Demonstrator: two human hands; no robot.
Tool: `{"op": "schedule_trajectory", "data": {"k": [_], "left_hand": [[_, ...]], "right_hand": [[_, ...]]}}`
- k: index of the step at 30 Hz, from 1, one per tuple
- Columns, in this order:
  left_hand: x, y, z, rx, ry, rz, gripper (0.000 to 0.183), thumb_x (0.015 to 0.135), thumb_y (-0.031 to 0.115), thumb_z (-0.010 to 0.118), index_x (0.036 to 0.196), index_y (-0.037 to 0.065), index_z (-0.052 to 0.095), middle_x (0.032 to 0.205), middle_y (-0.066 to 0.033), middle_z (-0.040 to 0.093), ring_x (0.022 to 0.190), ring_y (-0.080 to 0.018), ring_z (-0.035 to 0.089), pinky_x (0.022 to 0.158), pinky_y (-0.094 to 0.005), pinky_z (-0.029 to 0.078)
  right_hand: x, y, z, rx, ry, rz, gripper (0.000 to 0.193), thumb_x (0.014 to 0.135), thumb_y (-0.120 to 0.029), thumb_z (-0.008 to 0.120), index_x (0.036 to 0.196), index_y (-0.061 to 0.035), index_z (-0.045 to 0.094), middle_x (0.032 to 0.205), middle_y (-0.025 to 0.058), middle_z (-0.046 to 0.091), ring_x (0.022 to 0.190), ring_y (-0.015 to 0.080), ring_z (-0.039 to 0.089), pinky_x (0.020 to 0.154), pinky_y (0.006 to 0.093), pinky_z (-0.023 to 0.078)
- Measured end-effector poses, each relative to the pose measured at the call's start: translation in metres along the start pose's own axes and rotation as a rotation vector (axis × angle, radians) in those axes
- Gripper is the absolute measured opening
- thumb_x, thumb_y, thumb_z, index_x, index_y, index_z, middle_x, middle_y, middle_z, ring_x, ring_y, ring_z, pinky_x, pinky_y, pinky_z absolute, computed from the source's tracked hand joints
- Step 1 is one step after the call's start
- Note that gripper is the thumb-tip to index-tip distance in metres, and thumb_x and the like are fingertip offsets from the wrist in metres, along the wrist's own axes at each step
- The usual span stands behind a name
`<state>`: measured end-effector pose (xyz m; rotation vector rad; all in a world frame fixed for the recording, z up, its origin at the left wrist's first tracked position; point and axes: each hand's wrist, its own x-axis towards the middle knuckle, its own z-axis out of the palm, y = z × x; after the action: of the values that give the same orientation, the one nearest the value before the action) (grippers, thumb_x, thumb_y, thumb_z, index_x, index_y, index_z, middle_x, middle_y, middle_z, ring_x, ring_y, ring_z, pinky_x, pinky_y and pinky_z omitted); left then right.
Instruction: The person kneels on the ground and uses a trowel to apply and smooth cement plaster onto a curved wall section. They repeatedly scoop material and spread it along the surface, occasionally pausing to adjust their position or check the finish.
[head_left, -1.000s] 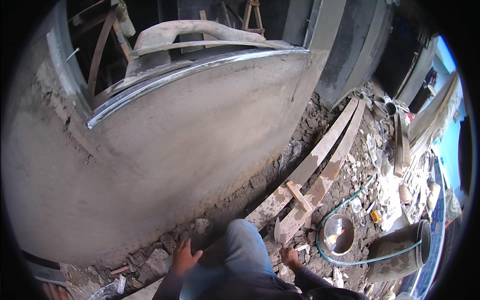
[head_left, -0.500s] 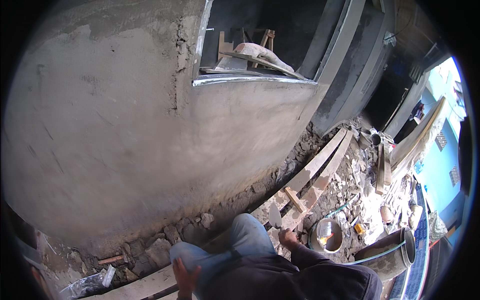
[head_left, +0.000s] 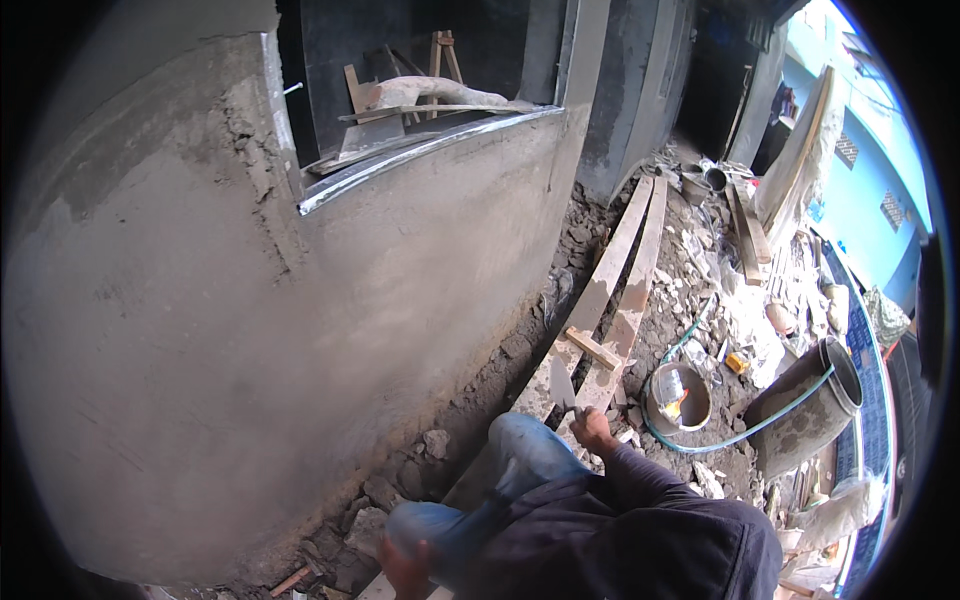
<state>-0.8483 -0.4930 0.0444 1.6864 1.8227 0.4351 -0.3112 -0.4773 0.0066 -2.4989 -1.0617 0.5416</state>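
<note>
My right hand (head_left: 594,432) is closed round the handle of a pointed trowel (head_left: 562,384). The trowel's blade points away from me, over two long, mortar-smeared planks (head_left: 622,335). Just beyond the blade, a short wooden batten (head_left: 592,348) lies across both boards. My left hand (head_left: 403,568) rests on my bent knee with its fingers apart, holding nothing. To the right of the trowel stands a round bucket (head_left: 657,412) with a clear plastic container and a yellow-orange item inside.
A plastered wall (head_left: 400,300) rises at left, with a window opening whose sill (head_left: 430,150) bears boards and a lumpy sack. Rubble (head_left: 435,443) lines its foot. At right are a tilted grey drum (head_left: 800,415), a pale hose (head_left: 740,436), loose timbers (head_left: 745,235) and scattered debris.
My view has swung to the right, so the wall, planks and bucket sit differently. The trowel remains in my right hand, and my left hand stays on the knee.
</note>
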Motion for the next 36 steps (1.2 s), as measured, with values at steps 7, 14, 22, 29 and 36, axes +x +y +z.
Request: {"op": "schedule_trajectory", "data": {"k": [7, 14, 22, 29, 36], "left_hand": [[0.158, 0.192, -0.069, 0.181, 0.883, 0.342, 0.083, 0.101, 0.038, 0.07, 0.161, -0.004, 0.031, 0.17, -0.0273, 0.02, 0.157, -0.0459, 0.025, 0.121, -0.0602, 0.033], [0.326, 0.402, -0.063, 0.524, 1.487, 0.673, 0.086, 0.104, 0.049, 0.063, 0.162, -0.005, 0.03, 0.166, -0.0314, 0.025, 0.155, -0.0462, 0.026, 0.121, -0.0602, 0.032], [0.433, 0.47, 0.087, 0.827, 1.613, 0.473, 0.096, 0.11, 0.05, 0.05, 0.157, -0.024, 0.011, 0.164, -0.0483, 0.012, 0.151, -0.061, 0.025, 0.123, -0.069, 0.021], [0.449, 0.483, 0.149, 0.893, 1.59, 0.453, 0.095, 0.11, 0.051, 0.048, 0.156, -0.024, 0.013, 0.163, -0.049, 0.014, 0.15, -0.0621, 0.026, 0.122, -0.0699, 0.022], [0.428, 0.501, 0.167, 0.921, 1.606, 0.458, 0.094, 0.11, 0.051, 0.049, 0.156, -0.024, 0.015, 0.161, -0.0491, 0.018, 0.148, -0.0625, 0.028, 0.121, -0.0703, 0.024]], "right_hand": [[0.158, -0.08, 0.011, 0.981, -0.157, 0.26, 0.048, 0.109, -0.047, 0.049, 0.107, 0.0005, 0.056, 0.077, 0.0194, 0.066, 0.059, 0.0303, 0.067, 0.05, 0.045, 0.053], [0.395, -0.136, 0.054, 1.017, 0.154, 0.123, 0.056, 0.11, -0.047, 0.047, 0.104, 0.0053, 0.066, 0.099, 0.036, 0.07, 0.099, 0.0547, 0.068, 0.088, 0.0591, 0.052], [0.529, -0.033, 0.151, 0.799, -0.09, 0.528, 0.055, 0.109, -0.046, 0.049, 0.105, 0.0055, 0.066, 0.094, 0.0357, 0.071, 0.095, 0.0573, 0.068, 0.088, 0.0626, 0.052], [0.564, -0.012, 0.175, 1.03, 0.045, 0.085, 0.05, 0.107, -0.044, 0.053, 0.11, 0.005, 0.062, 0.094, 0.0379, 0.069, 0.096, 0.0592, 0.066, 0.087, 0.064, 0.051], [0.54, 0.0, 0.161, 0.996, -0.047, 0.303, 0.049, 0.106, -0.046, 0.055, 0.109, 0.0036, 0.06, 0.095, 0.038, 0.069, 0.095, 0.0594, 0.066, 0.086, 0.0641, 0.051]]}}
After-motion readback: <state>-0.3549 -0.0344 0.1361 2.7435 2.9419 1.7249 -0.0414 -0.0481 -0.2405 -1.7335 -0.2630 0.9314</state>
